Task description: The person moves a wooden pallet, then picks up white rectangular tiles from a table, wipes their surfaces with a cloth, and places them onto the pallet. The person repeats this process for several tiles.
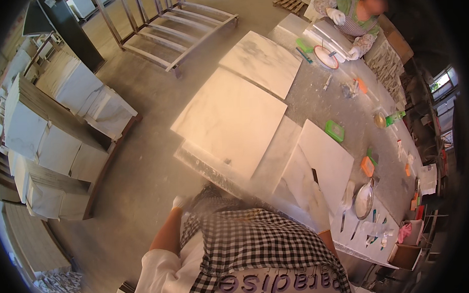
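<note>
My right hand (314, 208), in a white glove, reaches over the marble slabs at the table's near edge. A short dark strip (314, 175) shows just beyond its fingers, which look closed; what they grip is unclear. Beneath and beside that hand lie a narrow veined marble piece (286, 155) and a leaning white marble slab (325, 159). To the left, a large white marble slab (231, 118) overhangs the table edge. My left hand (179, 201), also gloved, is low beside my checked apron, off the table; its fingers are too small to make out.
A metal bowl (364, 200), green box (334, 131), orange block (367, 166) and several thin tools lie on the table. Across it, a gloved co-worker (351, 18) handles a slab. Stacked marble (63, 137) stands at left, a metal rack (179, 32) behind.
</note>
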{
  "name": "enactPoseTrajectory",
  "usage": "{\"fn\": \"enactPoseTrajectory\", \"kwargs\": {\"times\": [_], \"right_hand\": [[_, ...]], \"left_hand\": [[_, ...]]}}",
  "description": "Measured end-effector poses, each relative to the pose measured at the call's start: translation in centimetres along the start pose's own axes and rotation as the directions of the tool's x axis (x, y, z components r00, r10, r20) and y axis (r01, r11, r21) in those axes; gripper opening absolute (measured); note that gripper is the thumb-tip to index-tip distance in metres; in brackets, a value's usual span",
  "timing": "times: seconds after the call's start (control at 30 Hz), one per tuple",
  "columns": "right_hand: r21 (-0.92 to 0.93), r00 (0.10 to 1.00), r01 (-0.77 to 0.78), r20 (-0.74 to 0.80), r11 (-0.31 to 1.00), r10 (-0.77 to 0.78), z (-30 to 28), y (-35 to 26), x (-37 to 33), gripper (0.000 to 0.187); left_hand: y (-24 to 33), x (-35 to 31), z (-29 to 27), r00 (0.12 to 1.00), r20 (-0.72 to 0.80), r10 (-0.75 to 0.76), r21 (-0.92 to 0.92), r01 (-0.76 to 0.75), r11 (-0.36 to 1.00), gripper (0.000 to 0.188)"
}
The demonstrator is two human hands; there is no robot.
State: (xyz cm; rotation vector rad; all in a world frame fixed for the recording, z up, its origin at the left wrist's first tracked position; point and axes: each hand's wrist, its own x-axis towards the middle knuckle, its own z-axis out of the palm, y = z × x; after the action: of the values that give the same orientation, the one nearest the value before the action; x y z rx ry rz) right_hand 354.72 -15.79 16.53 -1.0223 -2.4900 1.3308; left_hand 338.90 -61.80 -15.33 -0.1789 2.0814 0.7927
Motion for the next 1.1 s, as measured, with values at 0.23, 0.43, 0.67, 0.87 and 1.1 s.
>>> {"fn": "enactPoseTrajectory", "kwargs": {"times": [0.23, 0.43, 0.67, 0.87, 1.1], "right_hand": [[-0.380, 0.897, 0.430, 0.277, 0.819, -0.343, 2.0, -6.3, 0.3, 0.040], [-0.410, 0.617, 0.786, 0.471, 0.463, -0.631, 11.5, -12.0, 2.8, 0.040], [-0.560, 0.676, 0.736, 0.571, 0.381, -0.466, 17.5, -13.8, 3.5, 0.023], [-0.004, 0.522, 0.659, 0.722, 0.752, -0.454, 16.0, -14.2, 2.9, 0.023], [-0.195, 0.529, 0.381, 0.848, 0.904, -0.040, 16.5, -15.0, 1.5, 0.031]], "left_hand": [[-1.8, -0.9, 1.8, 1.000, -0.027, -0.015, -0.003, 0.015, 1.000, 0.040], [-6.8, -1.6, 1.1, 0.980, -0.189, -0.057, -0.194, 0.020, 0.981, 0.038], [-10.0, -4.0, -1.4, 0.945, -0.244, 0.217, 0.012, -0.221, 0.975, 0.035], [-2.8, -5.5, -9.1, 0.927, -0.036, -0.372, -0.642, 0.264, 0.720, 0.028], [2.8, -1.6, -19.4, 0.972, 0.058, -0.228, -0.708, 0.201, 0.677, 0.030]]}}
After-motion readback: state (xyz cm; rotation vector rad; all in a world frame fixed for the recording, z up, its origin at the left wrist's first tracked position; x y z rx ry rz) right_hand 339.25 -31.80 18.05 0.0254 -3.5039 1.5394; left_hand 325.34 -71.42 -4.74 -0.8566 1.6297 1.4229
